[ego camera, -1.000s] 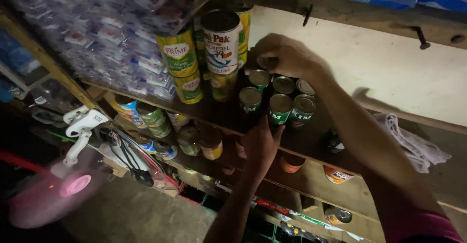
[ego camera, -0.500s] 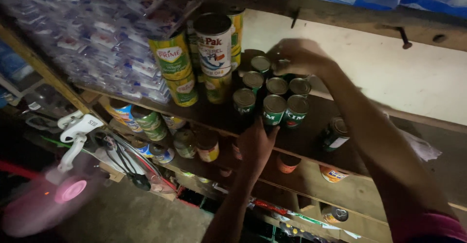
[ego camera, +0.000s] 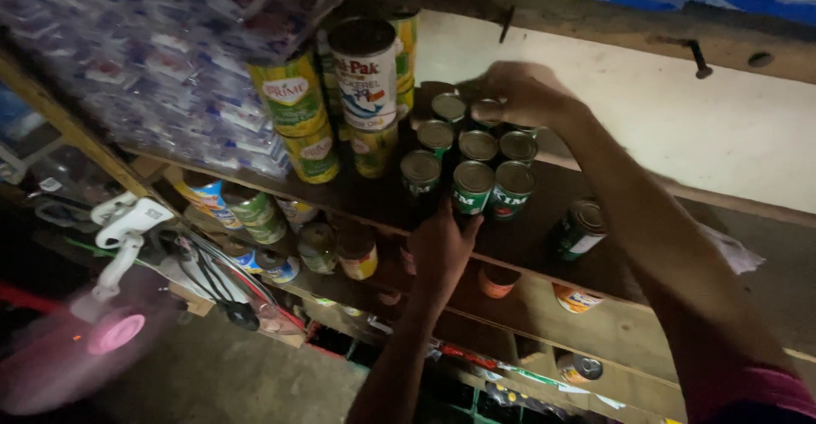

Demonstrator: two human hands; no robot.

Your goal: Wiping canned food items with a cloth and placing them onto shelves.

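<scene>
the scene is dim, and the lower shelves (ego camera: 544, 322) hold cans too dark to identify. the right hand (ego camera: 523, 93) is blurred; its curled fingers lie over the back row of green-labelled cans (ego camera: 476, 148) on the wooden shelf (ego camera: 357, 195), touching 1 lid, though whether they grip it cannot be told. the left hand (ego camera: 438, 245) reaches up from below, fingertips touching the base of the front green can (ego camera: 473, 188); their spread is hidden by the hand's back. tall yellow cans (ego camera: 297, 110) stand stacked just left
</scene>
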